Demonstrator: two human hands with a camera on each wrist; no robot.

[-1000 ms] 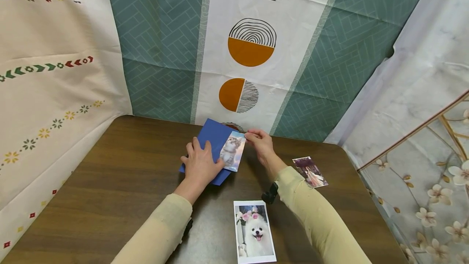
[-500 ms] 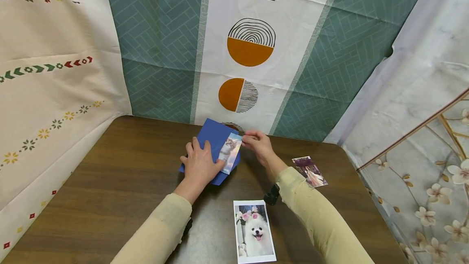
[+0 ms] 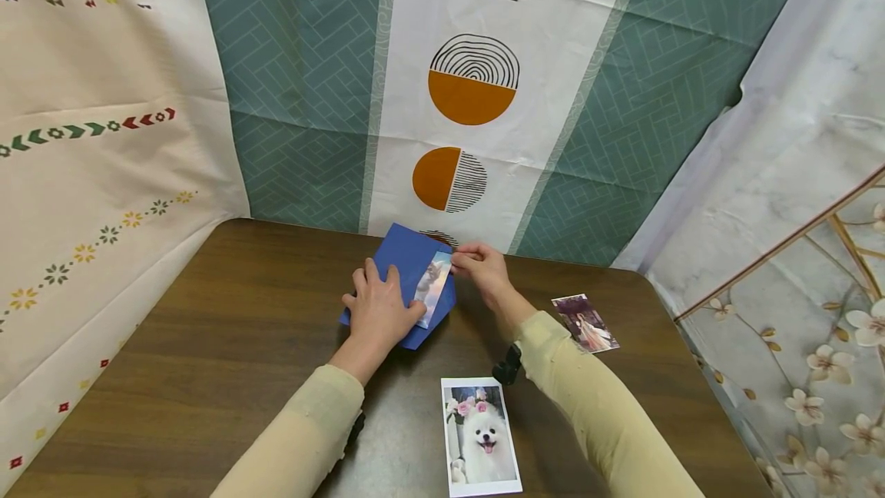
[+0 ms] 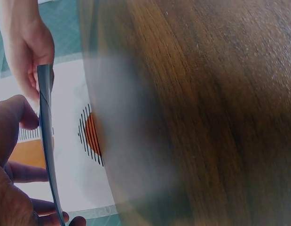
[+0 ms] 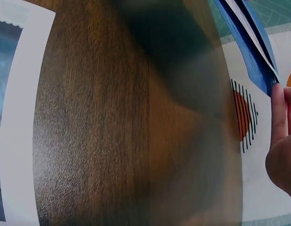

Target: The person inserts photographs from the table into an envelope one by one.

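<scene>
The left hand grips a blue envelope, its fingers spread over the blue face and its thumb by the open side. The right hand pinches the upper right corner of a kitten photo between thumb and fingers. That photo sits partly inside the envelope, a strip of it showing at the opening; the right wrist view shows its pale edge between two blue layers. Whether the envelope's lower edge touches the wooden table cannot be told.

Nearer the person, between the pale yellow sleeves, a white-bordered photo of a fluffy white dog lies flat. Right of the right hand lies a smaller, purple-toned photo of a figure in a pale dress. Behind the table hangs a green-and-white patterned cloth.
</scene>
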